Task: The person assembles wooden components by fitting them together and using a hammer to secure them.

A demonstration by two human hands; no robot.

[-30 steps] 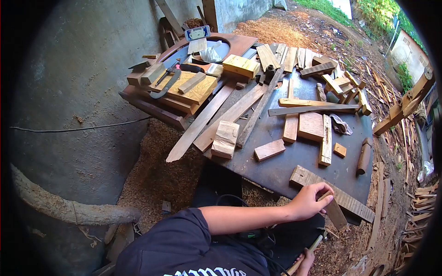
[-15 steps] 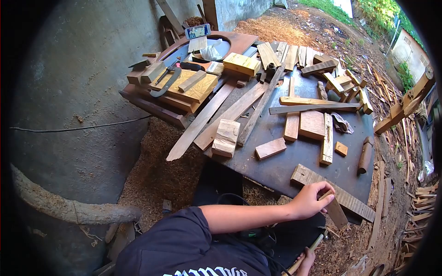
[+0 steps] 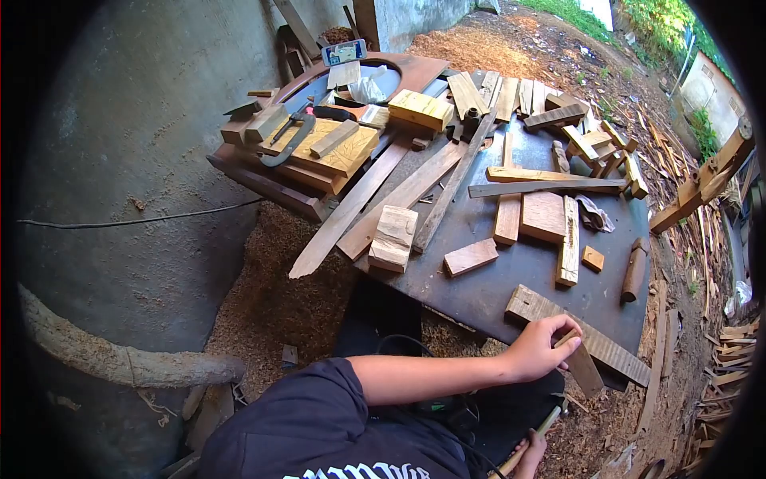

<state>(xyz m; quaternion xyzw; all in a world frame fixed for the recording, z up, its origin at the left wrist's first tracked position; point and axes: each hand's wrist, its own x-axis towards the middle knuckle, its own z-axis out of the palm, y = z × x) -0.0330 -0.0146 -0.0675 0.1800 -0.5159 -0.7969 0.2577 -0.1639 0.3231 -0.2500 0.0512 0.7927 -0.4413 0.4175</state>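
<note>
My left hand (image 3: 546, 348) reaches in from the left, its fingers closed on a short dark wooden strip (image 3: 587, 374). That strip slants down at the table's front edge, against a long ridged wooden bar (image 3: 604, 342) with a small hole near its left end. Low in the view, my right hand (image 3: 529, 457) is wrapped round a pale wooden handle (image 3: 546, 423); the handle's upper end is near a dark trouser leg, and part of the hand is cut off by the frame edge.
Wood blocks (image 3: 470, 258) and planks lie over the dark table (image 3: 447, 299). A clamp (image 3: 289, 144) rests on a yellowish board at the back left, near a phone (image 3: 344, 53). A rounded wooden tool (image 3: 634, 270) lies at the right edge. Wood shavings cover the ground.
</note>
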